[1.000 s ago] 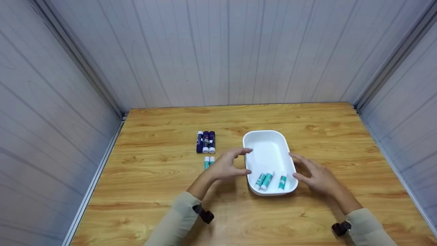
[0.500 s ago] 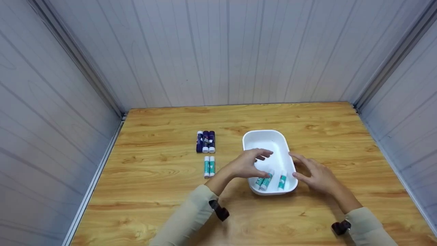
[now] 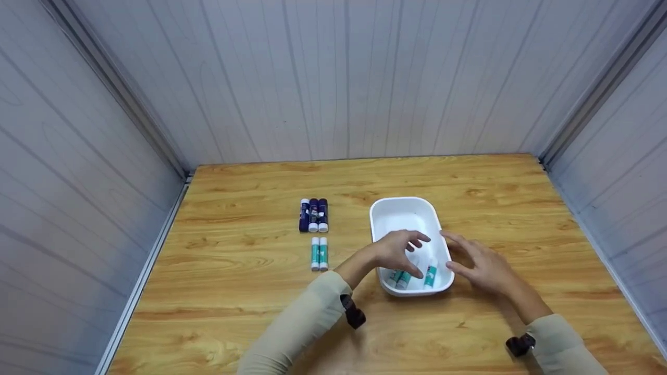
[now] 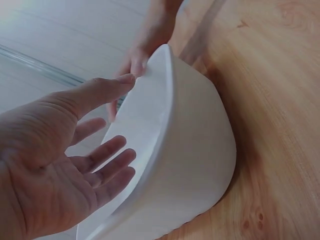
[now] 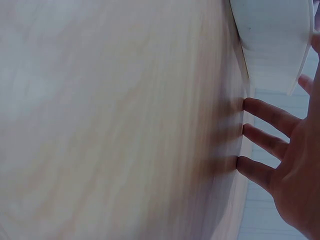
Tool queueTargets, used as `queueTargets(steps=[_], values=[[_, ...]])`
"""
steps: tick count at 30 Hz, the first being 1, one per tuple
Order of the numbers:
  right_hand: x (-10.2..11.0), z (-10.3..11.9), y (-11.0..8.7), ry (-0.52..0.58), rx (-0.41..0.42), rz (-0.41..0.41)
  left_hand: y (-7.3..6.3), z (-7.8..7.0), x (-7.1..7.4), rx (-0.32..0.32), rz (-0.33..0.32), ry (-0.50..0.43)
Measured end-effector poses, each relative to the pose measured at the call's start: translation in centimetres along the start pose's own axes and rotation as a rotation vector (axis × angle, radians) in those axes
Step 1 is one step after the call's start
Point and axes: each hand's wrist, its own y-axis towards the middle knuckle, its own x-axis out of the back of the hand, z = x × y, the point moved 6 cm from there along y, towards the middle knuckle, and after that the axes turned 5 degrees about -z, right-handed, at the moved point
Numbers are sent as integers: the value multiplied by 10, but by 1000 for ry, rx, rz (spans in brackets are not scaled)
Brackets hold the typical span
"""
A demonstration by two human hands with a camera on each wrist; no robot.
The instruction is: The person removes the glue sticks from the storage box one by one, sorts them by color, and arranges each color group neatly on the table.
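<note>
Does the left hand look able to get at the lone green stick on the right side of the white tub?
Likely yes: the left hand holds nothing and hangs over the open white tub; nothing visible covers the lone green stick, and the right hand is off to the side.

Tub (image 3: 404, 219): smooth, softly glossy plastic
Teal sticks (image 3: 430, 276): smooth plastic
Dark sticks (image 3: 313, 214): smooth, glossy-looking plastic
Table (image 3: 234, 291): wood-grain surface, smooth, slight sheen
Sleeves (image 3: 299, 323): matt cloth
Back wall (image 3: 333, 83): smooth, low-sheen panel
Corner post (image 3: 120, 94): dull, metal-looking
</note>
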Motion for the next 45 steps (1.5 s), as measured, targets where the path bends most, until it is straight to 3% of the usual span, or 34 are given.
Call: queueTargets(steps=[4,17,26,31,45], values=[[0,0,1,-4,30,-20,8,-2,-9,-17,18,74],[-1,-1,1,-4,10,-22,26,-2,-29,-15,32,276],[-1,0,0,6,39,-42,26,-1,-34,63,61,260],[-1,-1,1,14,78,-71,33,4,-35,90,65,284],[1,1,-1,10,12,-13,40,4,-36,248,204,280]])
